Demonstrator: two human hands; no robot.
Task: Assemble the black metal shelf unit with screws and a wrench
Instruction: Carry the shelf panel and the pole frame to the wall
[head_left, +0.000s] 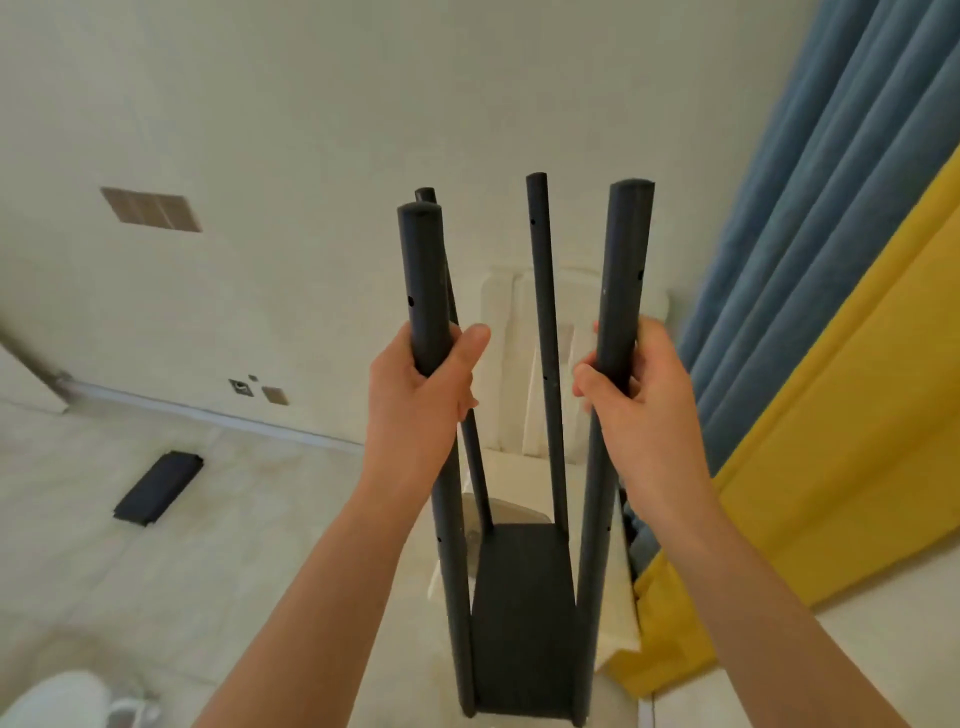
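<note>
- The far-left pole (470, 415) is mostly hidden behind the near one and my left hand (415, 400).
- Four poles rise from one shelf board (524, 618); a second board (158, 488) lies on the floor (208, 571).
- My left grip wraps the near-left pole (423, 291); my right hand (644, 410) clamps the near-right pole (621, 270).

Background stuff: blue curtain (810, 218) takes up the whole 2 o'clock side, and a yellow curtain (831, 441) hangs just in front of it, running down to about 4 o'clock where it bunches on the floor. Cream wall (311, 130) fills the top, with a brownish vent grille (150, 209) at 10 o'clock and a couple of small wall plates (260, 391) low down near 9. Pale tiled floor (208, 519) below that. A white cushioned chair (506, 364) sits dead center against the wall. Something white and blurry (67, 699) at 7 o'clock, can't tell what.
</note>
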